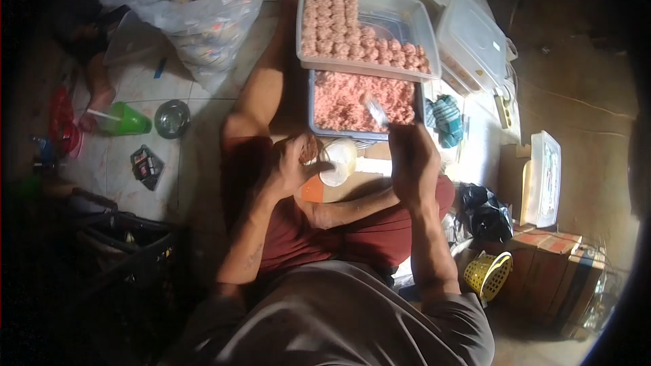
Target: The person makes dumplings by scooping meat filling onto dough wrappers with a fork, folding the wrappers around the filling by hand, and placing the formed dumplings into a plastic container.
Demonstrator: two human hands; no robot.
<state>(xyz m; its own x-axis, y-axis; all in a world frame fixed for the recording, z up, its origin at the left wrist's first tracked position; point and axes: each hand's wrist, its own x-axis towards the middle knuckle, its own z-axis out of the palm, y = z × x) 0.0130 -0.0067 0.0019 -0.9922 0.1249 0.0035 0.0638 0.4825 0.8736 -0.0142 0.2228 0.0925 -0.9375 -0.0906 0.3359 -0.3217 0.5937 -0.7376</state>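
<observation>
My left hand (290,168) is curled around a small pinkish-brown ball (310,149), partly hidden by the fingers. Closed on the handle of a spoon (375,110), my right hand (415,163) is at the near right corner of a blue-rimmed tray (311,105). The spoon's bowl is over the pink crumbly mixture (346,98) that fills this tray. Beside my left hand is a round white tub (339,163). A clear plastic box (407,17), overlapping the tray's far side, has rows of pink balls (332,27) along its left and near sides.
A lidded clear box (471,41) and a green checked cloth (445,120) lie to the right. On the left are a large plastic bag (203,27), a green cup (129,119) and a glass ashtray-like dish (172,119). Another person's foot (97,105) shows there. A yellow basket (489,275) stands lower right.
</observation>
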